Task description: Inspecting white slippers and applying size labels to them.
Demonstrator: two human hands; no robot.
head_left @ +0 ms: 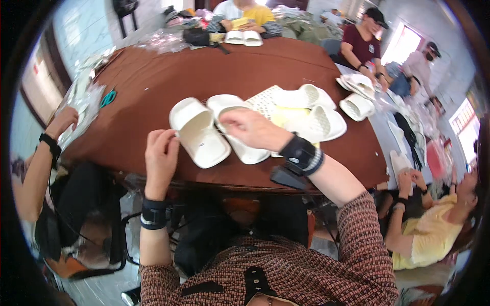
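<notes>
Two hands' fingers (166, 140) on white slippers (199, 133)

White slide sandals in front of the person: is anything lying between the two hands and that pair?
Nothing visible. The left hand already touches the edge of the left white foam slide sandal, and the right hand rests on the second white slide sandal beside it, on the brown round table.
</notes>
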